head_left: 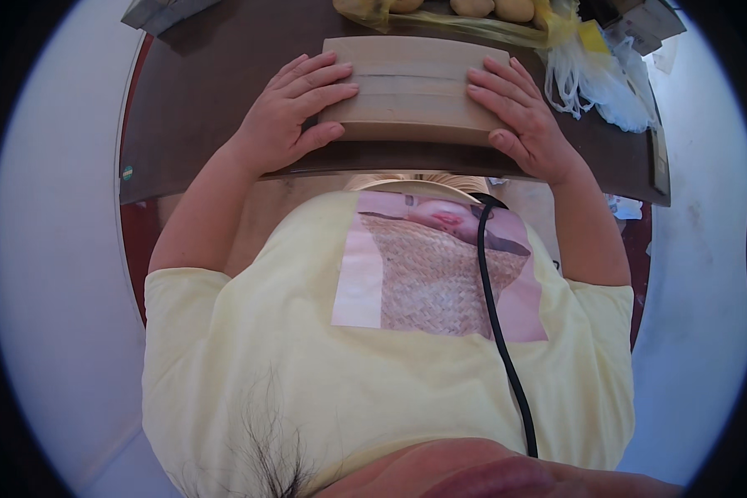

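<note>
A closed brown cardboard box (415,91) lies flat on the dark table, its long side facing me. A seam runs lengthwise across its top. My left hand (297,101) rests over the box's left end, fingers stretched out on the top and thumb by the near left corner. Over the right end lies my right hand (519,108), its fingers also extended and slightly spread, thumb against the near edge. Both hands touch the box without wrapping round it. The undersides of both palms are hidden.
The dark brown table (216,91) has its near edge close to my body. At the back, a yellow plastic bag (440,25) holds several round tan items. White plastic bags (614,91) lie at the right. Grey boxes stand at both far corners. A black cable (494,307) hangs down my front.
</note>
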Demonstrator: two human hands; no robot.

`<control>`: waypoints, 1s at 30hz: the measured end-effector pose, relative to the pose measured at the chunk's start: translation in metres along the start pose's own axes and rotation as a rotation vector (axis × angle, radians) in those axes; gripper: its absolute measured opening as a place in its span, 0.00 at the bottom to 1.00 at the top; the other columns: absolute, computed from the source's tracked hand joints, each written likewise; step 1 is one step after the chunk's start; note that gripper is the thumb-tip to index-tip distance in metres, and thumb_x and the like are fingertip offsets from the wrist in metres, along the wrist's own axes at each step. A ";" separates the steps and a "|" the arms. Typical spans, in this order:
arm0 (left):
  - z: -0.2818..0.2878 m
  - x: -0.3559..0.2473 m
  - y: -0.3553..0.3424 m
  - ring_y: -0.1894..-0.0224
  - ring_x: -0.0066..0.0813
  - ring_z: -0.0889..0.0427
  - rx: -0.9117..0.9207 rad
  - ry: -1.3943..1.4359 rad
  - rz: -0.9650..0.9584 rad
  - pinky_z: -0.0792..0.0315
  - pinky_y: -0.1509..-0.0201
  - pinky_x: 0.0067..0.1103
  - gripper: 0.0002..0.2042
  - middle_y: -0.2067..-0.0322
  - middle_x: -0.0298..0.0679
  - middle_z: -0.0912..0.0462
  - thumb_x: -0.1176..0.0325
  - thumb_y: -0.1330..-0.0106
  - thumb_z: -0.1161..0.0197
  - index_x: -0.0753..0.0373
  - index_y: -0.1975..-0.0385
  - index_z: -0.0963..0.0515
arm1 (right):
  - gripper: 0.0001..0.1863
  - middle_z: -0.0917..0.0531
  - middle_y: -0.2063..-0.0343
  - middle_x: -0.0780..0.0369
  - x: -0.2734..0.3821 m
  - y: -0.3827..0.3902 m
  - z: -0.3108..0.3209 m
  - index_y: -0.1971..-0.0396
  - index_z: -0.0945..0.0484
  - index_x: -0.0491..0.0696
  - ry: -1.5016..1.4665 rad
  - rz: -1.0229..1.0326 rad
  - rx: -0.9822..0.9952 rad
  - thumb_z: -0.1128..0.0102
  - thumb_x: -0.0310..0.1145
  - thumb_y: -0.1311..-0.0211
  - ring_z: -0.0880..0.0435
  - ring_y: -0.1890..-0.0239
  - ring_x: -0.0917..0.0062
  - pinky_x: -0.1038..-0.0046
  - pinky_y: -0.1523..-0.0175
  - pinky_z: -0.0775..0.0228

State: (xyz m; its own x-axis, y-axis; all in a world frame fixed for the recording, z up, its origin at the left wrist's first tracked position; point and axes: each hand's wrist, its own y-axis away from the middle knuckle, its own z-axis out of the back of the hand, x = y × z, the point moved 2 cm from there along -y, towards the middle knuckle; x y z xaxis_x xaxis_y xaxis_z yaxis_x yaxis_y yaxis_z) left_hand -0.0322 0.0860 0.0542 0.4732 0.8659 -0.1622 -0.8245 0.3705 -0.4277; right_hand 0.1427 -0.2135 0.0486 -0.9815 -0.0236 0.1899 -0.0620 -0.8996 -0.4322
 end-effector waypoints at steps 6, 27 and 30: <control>-0.002 -0.004 0.000 0.30 0.40 0.37 0.019 -0.086 -0.009 0.47 0.26 0.39 0.21 0.36 0.38 0.30 0.58 0.34 0.40 0.55 0.41 0.26 | 0.26 0.27 0.38 0.60 -0.001 0.002 0.001 0.42 0.26 0.48 0.007 0.013 -0.036 0.46 0.49 0.33 0.38 0.30 0.62 0.55 0.25 0.58; 0.003 -0.019 -0.011 0.29 0.43 0.39 0.092 -0.110 -0.007 0.52 0.25 0.41 0.28 0.35 0.43 0.32 0.47 0.33 0.44 0.59 0.39 0.29 | 0.26 0.28 0.37 0.59 -0.001 0.001 0.002 0.43 0.25 0.49 0.008 0.001 -0.037 0.46 0.50 0.33 0.37 0.30 0.62 0.55 0.25 0.57; 0.004 -0.029 -0.030 0.28 0.44 0.42 0.161 -0.092 -0.031 0.52 0.25 0.39 0.32 0.34 0.44 0.35 0.44 0.34 0.46 0.61 0.37 0.33 | 0.26 0.28 0.37 0.58 0.000 0.002 0.003 0.43 0.25 0.48 0.016 -0.004 -0.040 0.45 0.50 0.34 0.37 0.30 0.62 0.55 0.25 0.56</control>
State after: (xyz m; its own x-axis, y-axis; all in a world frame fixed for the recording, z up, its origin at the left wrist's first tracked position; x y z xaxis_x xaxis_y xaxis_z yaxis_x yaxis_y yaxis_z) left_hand -0.0224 0.0507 0.0757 0.4747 0.8777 -0.0655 -0.8525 0.4399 -0.2824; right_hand 0.1427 -0.2161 0.0503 -0.9841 -0.0127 0.1773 -0.0726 -0.8816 -0.4665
